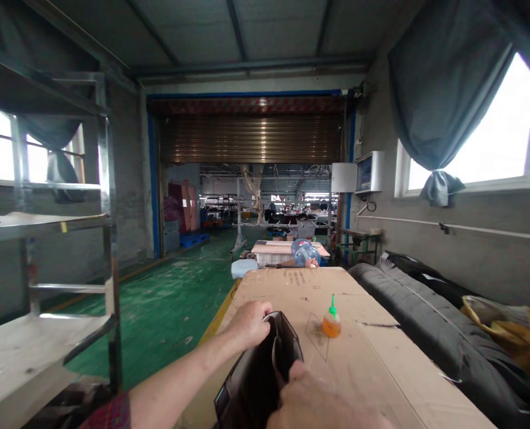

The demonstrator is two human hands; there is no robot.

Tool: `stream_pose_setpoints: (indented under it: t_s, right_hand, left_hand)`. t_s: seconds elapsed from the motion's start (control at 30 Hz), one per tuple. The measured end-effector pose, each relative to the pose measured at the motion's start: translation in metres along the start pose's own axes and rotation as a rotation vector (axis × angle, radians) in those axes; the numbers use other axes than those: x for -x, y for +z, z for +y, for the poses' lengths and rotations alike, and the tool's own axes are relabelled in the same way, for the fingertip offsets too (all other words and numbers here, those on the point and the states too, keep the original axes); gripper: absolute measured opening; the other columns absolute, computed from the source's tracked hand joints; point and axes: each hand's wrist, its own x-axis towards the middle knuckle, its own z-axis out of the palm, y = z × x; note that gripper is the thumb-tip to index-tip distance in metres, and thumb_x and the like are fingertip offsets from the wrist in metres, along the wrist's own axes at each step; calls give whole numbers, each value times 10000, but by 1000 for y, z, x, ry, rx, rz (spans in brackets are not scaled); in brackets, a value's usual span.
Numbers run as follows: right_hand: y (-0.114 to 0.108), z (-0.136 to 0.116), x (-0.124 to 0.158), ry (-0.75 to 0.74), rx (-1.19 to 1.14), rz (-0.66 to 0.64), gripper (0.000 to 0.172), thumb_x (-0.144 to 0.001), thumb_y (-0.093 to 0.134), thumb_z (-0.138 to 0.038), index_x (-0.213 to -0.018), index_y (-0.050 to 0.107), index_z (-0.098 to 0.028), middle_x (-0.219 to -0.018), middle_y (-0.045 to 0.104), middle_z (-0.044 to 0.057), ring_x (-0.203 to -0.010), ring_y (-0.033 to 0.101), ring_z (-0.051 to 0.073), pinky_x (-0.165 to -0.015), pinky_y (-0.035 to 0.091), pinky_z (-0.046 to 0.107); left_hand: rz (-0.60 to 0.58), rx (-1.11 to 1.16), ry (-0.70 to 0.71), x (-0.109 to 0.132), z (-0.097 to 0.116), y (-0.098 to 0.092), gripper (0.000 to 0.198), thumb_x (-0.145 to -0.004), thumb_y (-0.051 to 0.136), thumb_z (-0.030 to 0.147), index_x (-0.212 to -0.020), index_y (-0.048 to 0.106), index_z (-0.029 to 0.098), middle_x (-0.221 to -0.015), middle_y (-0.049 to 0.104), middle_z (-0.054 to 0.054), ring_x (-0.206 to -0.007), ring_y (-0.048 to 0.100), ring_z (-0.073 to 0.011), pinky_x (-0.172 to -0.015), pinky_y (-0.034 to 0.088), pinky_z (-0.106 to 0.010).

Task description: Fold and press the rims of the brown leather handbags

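Note:
A dark brown bag (252,378) stands at the near end of the cardboard-covered table (292,286), its mouth open toward me and a divider showing inside. My left hand (249,325) is closed on the far left corner of its rim. At the right side of the bag, my right hand (312,400) is closed over the edge, slightly blurred; its fingertips are hidden. Beyond the right hand, a small squeeze bottle (331,325) of orange liquid with a green nozzle stands upright on the cardboard.
To the left is a metal rack (108,250) beside the green floor (167,298). Rolls of dark material (426,322) lie along the right side. A blue water jug (305,253) rests beyond the table's far end, before a half-raised roller shutter (251,138).

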Motion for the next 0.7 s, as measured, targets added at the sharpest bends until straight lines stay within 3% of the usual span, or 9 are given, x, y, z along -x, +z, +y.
stream_pose_setpoints:
  t_s: [0.07,0.2,0.37,0.5,0.6,0.7]
  right_hand:
    - [-6,22,14,80,237,-203,100,-760,742,-181,-687,723,-247,-588,656,28,-651,647,268,-714,452,440]
    - [-17,61,34,384,259,-140,27,-808,691,-211,-830,697,-197,-824,692,74,-871,637,280,-839,405,440]
    - [-19,77,29,395,287,-182,194,-800,716,-240,-956,624,-171,-890,685,90,-934,621,301,-895,366,435]
    - [-19,78,9,545,300,-156,311,-864,660,-350,-1057,570,-124,-877,690,135,-913,642,334,-771,442,382]
    - [-14,81,-6,666,308,-144,277,-906,603,-328,-1103,538,-145,-847,704,135,-849,675,339,-653,471,346]
    - [-7,85,-12,681,312,-121,236,-913,587,-286,-1113,522,-179,-828,716,114,-801,690,335,-602,478,329]
  left_hand:
    - [-31,29,3,6,-8,-3,96,-705,516,212,-709,612,207,-695,644,-7,-670,567,-157,-545,264,-249]
    - [-43,87,1,14,-14,-2,78,-686,533,240,-698,600,202,-656,603,10,-630,532,-140,-537,259,-244]
    - [-6,133,11,20,2,0,100,-718,527,269,-666,569,195,-614,568,18,-603,502,-130,-534,248,-250]
    - [4,148,19,21,13,0,119,-738,532,280,-660,547,191,-605,566,18,-591,497,-126,-524,226,-257]
    - [2,161,-2,21,12,0,102,-731,539,265,-663,549,190,-617,578,17,-591,495,-123,-520,223,-258]
    - [1,162,-15,22,10,-1,102,-732,539,265,-663,552,190,-619,578,19,-591,490,-122,-521,219,-260]
